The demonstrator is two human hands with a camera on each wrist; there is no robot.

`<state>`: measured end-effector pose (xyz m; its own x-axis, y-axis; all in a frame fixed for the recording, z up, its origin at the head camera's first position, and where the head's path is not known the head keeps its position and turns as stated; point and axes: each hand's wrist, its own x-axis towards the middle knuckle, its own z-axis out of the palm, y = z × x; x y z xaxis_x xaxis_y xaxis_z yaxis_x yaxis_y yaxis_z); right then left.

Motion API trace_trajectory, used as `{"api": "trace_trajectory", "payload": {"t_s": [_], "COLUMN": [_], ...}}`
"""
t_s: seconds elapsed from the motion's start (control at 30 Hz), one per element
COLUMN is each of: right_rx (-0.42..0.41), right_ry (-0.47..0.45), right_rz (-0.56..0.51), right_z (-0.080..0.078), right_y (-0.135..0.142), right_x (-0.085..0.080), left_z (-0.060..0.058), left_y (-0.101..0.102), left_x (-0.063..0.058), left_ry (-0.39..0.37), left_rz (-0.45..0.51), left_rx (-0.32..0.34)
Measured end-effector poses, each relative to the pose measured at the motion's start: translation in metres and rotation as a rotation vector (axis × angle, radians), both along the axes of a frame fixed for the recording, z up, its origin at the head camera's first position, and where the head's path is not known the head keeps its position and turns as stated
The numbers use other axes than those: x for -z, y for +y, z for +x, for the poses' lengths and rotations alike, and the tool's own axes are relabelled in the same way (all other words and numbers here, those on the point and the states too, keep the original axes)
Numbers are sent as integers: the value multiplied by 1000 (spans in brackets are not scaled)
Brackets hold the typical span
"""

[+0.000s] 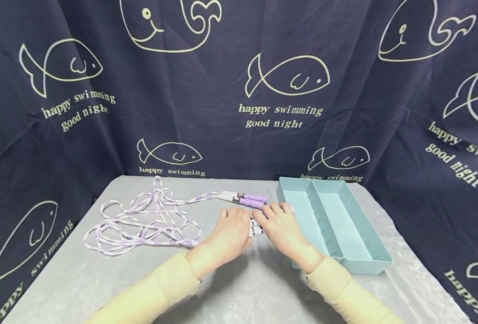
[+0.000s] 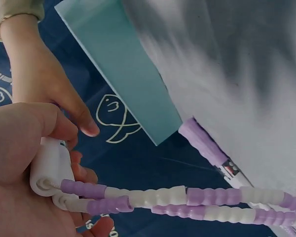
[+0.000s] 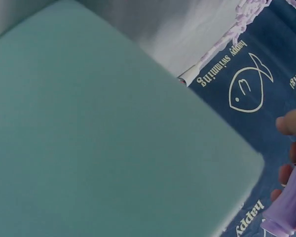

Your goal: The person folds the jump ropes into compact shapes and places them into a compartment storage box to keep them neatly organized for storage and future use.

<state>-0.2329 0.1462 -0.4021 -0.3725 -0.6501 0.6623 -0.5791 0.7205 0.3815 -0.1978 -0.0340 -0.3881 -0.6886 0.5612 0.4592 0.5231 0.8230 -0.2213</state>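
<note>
Both hands hold the pair of handles of a skipping rope just left of the teal boxes. My left hand (image 1: 231,228) grips the white ends of the handles (image 2: 50,167), where the purple and white beaded cord (image 2: 158,196) comes out. My right hand (image 1: 283,225) has its fingers around the purple grip (image 3: 288,200) of the handles. Behind the hands, a second pair of purple and white handles (image 1: 252,200) lies side by side on the table. Loose loops of beaded rope (image 1: 141,229) spread over the table's left side; which cord belongs to which handles is hard to tell.
Two long teal boxes (image 1: 368,225) stand side by side on the right, close to my right forearm. A grey cloth (image 1: 73,283) covers the table. Dark blue curtains (image 1: 222,90) with fish drawings hang behind and at both sides.
</note>
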Motion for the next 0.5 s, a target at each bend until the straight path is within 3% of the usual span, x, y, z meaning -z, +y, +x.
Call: {"api": "trace_trajectory", "payload": {"t_s": [0.23, 0.5], "right_rx": [-31, -26], "right_ry": [35, 105], "right_rz": [-15, -38], "right_z": [1, 0], "right_y": [2, 10], "right_x": [-9, -20], "left_z": [4, 10], "left_y": [1, -13], "left_x": [-7, -21], "left_ry": [38, 3], "left_rz": [-2, 108], "left_rx": [18, 49]}}
